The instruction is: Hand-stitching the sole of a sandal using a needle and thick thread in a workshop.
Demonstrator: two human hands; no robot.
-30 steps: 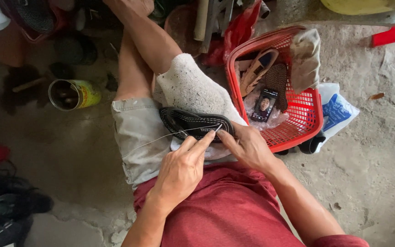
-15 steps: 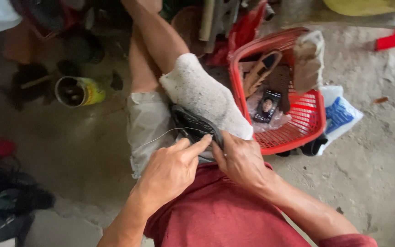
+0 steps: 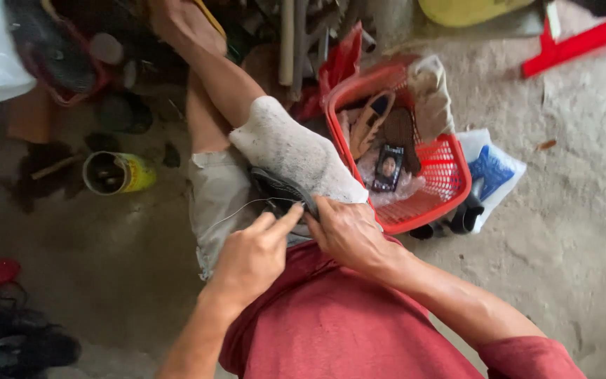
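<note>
- The left hand (image 3: 250,256) has its fingers drawn narrow, forefinger and thumb pinched at the near edge of the dark woven shoe upper (image 3: 282,191); a thin pale thread (image 3: 236,209) runs from there out to the left across the lap.
- The right hand (image 3: 348,231) has its fingers curled over the right end of the same shoe upper, pressing it down onto the lap.
- The shoe upper lies on the grey shorts (image 3: 215,200), tucked under the edge of a whitish padded cloth (image 3: 292,151) that is wrapped over the raised knee.
- Compared with half a second ago, both hands sit a little lower and closer together on the shoe upper, and more of it is covered by them; a second ago its whole dark length showed in front of the fingers.
- Just right of the knee stands a red plastic mesh basket (image 3: 450,182) on the concrete floor (image 3: 583,196), holding shoe soles and a small card.
- To the left of the leg on the floor lies a yellow-green tin can (image 3: 117,172), open end facing the camera.
</note>
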